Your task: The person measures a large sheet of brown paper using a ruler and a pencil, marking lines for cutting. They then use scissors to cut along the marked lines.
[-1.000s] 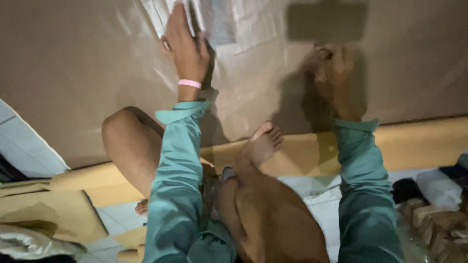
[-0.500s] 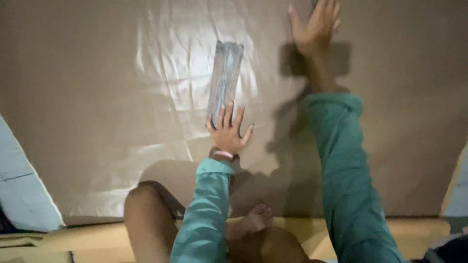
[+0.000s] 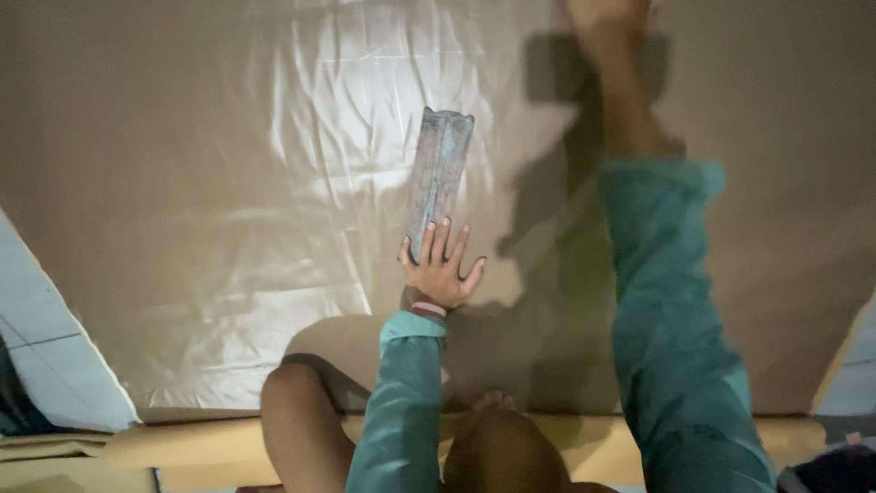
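Left hand: my left hand (image 3: 441, 267) lies flat with the fingers spread, the fingertips (image 3: 429, 233) pressing on the near end of a long, narrow grey-blue ruler-like strip (image 3: 439, 179); it pins the strip down and does not grip it.

Right hand: my right hand (image 3: 610, 16) reaches far out to the top edge of the view, palm down as far as I can judge; it is cut off by the frame, so I cannot tell how far it is open or whether it has hold of anything.

Strip: it lies flat on the sheet, running away from me with a slight lean to the right, its far end notched and wavy, its near end under my left fingers.

Sheet: a large, shiny, creased beige plastic-looking sheet (image 3: 228, 183) covers nearly the whole floor in front of me, with glare in its middle just left of the strip.

Sleeves: both arms are in teal long sleeves (image 3: 675, 310); a pink band (image 3: 427, 309) sits at the left wrist.

Surroundings: my bare knee (image 3: 301, 411) shows below; pale floor tiles (image 3: 46, 356) show at the left edge.

Progress: I judge the strip is laid and steadied on the spread sheet; I see no mark, cut or fold along it yet, so any work along its edge appears not yet done.
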